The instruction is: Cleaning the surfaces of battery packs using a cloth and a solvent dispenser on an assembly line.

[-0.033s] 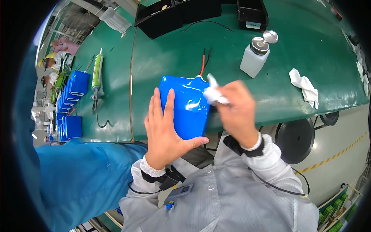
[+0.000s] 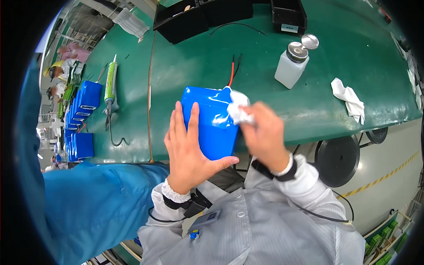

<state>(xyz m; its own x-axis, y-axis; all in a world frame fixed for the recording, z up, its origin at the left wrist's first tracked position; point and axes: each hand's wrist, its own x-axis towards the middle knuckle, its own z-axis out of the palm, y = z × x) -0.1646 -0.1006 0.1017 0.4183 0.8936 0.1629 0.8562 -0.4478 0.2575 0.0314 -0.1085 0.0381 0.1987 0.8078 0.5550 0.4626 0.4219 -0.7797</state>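
Note:
A battery pack in shiny blue wrap (image 2: pixel 216 117) lies near the front edge of the green bench, with red and black wires (image 2: pixel 232 73) leading out of its far end. My left hand (image 2: pixel 185 148) rests on its left side, fingers stretched out and apart, thumb across the near end. Pinched in my right hand (image 2: pixel 266 132) is a crumpled white wipe (image 2: pixel 239 107), which touches the pack's upper right edge. Beyond that hand stands a white pump bottle (image 2: pixel 290 70) with its metal lid flipped up.
Another white wipe (image 2: pixel 349 99) lies at the right. Black bins (image 2: pixel 183 26) stand at the back beside a loose black cable (image 2: pixel 236 24). On the left are a sealant tube (image 2: pixel 111 84) and several blue packs (image 2: pixel 84 143). A blue-sleeved person (image 2: pixel 101 198) is close at my left.
My right hand has moved a little left with the wipe, which now covers more of the pack's upper right edge. The left hand and the pack stay in place.

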